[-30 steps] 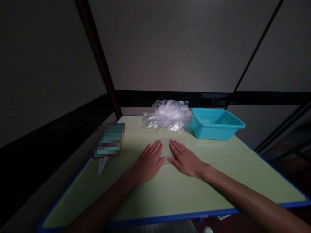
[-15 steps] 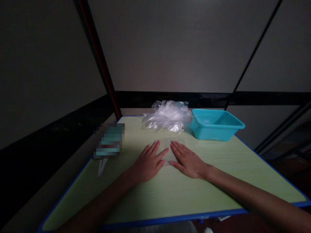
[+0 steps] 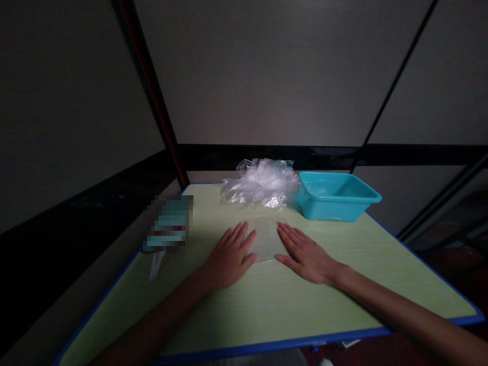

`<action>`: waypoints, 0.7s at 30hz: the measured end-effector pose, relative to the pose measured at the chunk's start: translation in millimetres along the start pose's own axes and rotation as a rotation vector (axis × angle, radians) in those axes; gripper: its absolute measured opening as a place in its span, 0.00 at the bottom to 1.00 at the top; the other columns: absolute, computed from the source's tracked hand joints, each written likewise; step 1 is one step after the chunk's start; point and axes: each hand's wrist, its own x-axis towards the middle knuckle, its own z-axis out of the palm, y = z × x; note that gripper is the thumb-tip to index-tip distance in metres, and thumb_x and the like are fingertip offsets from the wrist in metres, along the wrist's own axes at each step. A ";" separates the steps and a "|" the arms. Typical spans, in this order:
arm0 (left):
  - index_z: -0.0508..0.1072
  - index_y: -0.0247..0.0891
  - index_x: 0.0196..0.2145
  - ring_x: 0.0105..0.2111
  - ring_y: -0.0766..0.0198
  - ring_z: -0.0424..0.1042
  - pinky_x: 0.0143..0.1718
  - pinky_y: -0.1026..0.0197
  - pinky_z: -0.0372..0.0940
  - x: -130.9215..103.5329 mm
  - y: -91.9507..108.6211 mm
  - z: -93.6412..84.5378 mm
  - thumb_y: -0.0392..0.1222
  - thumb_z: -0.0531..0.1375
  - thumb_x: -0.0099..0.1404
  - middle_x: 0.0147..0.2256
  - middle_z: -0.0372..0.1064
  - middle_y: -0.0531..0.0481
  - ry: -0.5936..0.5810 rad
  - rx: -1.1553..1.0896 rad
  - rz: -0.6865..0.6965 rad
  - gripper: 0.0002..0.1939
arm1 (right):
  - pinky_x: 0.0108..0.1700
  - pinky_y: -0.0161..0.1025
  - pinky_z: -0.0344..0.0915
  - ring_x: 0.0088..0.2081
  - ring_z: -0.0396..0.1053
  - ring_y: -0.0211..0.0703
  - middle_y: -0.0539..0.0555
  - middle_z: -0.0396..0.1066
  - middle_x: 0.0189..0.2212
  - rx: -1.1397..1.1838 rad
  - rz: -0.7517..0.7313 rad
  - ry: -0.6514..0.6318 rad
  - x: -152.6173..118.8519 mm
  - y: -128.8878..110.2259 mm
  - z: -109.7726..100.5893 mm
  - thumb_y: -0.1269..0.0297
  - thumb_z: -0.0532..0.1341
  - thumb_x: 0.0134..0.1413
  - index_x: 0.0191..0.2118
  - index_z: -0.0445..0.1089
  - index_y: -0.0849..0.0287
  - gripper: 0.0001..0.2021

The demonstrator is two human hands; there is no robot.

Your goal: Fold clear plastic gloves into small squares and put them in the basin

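Note:
A thin clear plastic bag (image 3: 267,241) lies flat on the light green table (image 3: 267,310). At its left edge my left hand (image 3: 232,256) rests palm down, fingers spread. My right hand (image 3: 307,253) lies palm down at the bag's right edge, its thumb apart from the other fingers. Neither hand is closed around anything. Behind the bag sits a crumpled heap of clear plastic bags (image 3: 263,183).
Right of the heap stands a turquoise plastic basin (image 3: 335,198). At the table's left edge lies a blurred green item (image 3: 170,223), with a whitish strip (image 3: 156,264) beside it. A wall with a dark band rises behind the table.
My hands have moved apart, the right one to the right, and more of the flat bag shows between them. The whole view has shifted slightly.

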 end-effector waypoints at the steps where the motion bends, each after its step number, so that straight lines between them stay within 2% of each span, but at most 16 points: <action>1: 0.51 0.35 0.56 0.58 0.53 0.40 0.55 0.48 0.43 0.0 -0.8 0.4 0.49 0.46 0.63 0.58 0.42 0.38 0.006 -0.015 0.001 0.27 | 0.58 0.50 0.44 0.59 0.38 0.49 0.65 0.41 0.59 0.020 -0.008 0.006 -1.2 1.5 -1.0 0.48 0.43 0.56 0.59 0.42 0.70 0.33; 4: 0.50 0.32 0.56 0.59 0.55 0.38 0.56 0.48 0.42 -1.1 -3.1 -1.3 0.50 0.47 0.62 0.59 0.42 0.38 0.038 -0.086 0.016 0.28 | 0.57 0.51 0.44 0.60 0.37 0.49 0.64 0.38 0.59 0.109 -0.109 0.021 -6.0 9.0 -9.7 0.50 0.47 0.55 0.60 0.38 0.67 0.33; 6: 0.48 0.32 0.57 0.59 0.57 0.38 0.56 0.49 0.41 -3.0 -4.0 -4.7 0.48 0.48 0.62 0.59 0.41 0.39 0.054 -0.140 0.069 0.28 | 0.57 0.49 0.46 0.59 0.40 0.47 0.62 0.42 0.59 0.165 -0.224 0.022 -9.7 16.1 -19.1 0.53 0.49 0.55 0.60 0.40 0.64 0.32; 8: 0.46 0.33 0.58 0.59 0.60 0.37 0.57 0.51 0.39 -5.4 -3.8 -9.1 0.45 0.48 0.62 0.59 0.39 0.41 0.055 -0.187 0.159 0.28 | 0.54 0.46 0.52 0.56 0.49 0.46 0.61 0.53 0.55 0.186 -0.292 0.034 -12.8 22.7 -28.2 0.57 0.51 0.55 0.56 0.52 0.62 0.24; 10: 0.43 0.35 0.58 0.59 0.62 0.36 0.58 0.52 0.39 -7.6 -2.6 -13.4 0.43 0.49 0.62 0.60 0.37 0.44 0.037 -0.226 0.249 0.29 | 0.48 0.43 0.58 0.47 0.59 0.44 0.60 0.64 0.45 0.179 -0.311 0.057 -14.7 26.9 -34.4 0.60 0.51 0.56 0.47 0.63 0.62 0.16; 11: 0.42 0.36 0.59 0.59 0.62 0.36 0.58 0.53 0.39 -8.4 -1.8 -15.3 0.43 0.49 0.62 0.60 0.36 0.45 0.021 -0.242 0.284 0.29 | 0.44 0.42 0.60 0.43 0.62 0.43 0.59 0.66 0.39 0.169 -0.316 0.069 -15.2 27.8 -36.1 0.61 0.51 0.56 0.42 0.66 0.62 0.13; 13: 0.40 0.37 0.59 0.59 0.62 0.36 0.58 0.54 0.39 -9.1 0.0 -18.0 0.43 0.49 0.62 0.60 0.36 0.46 -0.024 -0.261 0.335 0.30 | 0.39 0.39 0.61 0.37 0.63 0.41 0.57 0.66 0.33 0.144 -0.332 0.084 -15.6 27.9 -37.3 0.63 0.52 0.56 0.37 0.69 0.62 0.11; 17: 0.42 0.38 0.59 0.59 0.61 0.38 0.58 0.54 0.40 -7.9 1.6 -19.6 0.47 0.48 0.63 0.60 0.37 0.46 -0.132 -0.254 0.394 0.30 | 0.37 0.38 0.60 0.34 0.62 0.39 0.55 0.66 0.30 0.104 -0.368 0.084 -15.5 27.0 -35.7 0.64 0.51 0.56 0.33 0.70 0.61 0.11; 21: 0.43 0.36 0.59 0.59 0.60 0.39 0.57 0.54 0.42 -8.0 1.2 -19.5 0.47 0.50 0.61 0.60 0.38 0.44 -0.115 -0.276 0.379 0.32 | 0.37 0.38 0.59 0.34 0.62 0.39 0.55 0.66 0.29 0.083 -0.353 0.078 -15.5 30.1 -34.6 0.64 0.51 0.56 0.33 0.70 0.61 0.11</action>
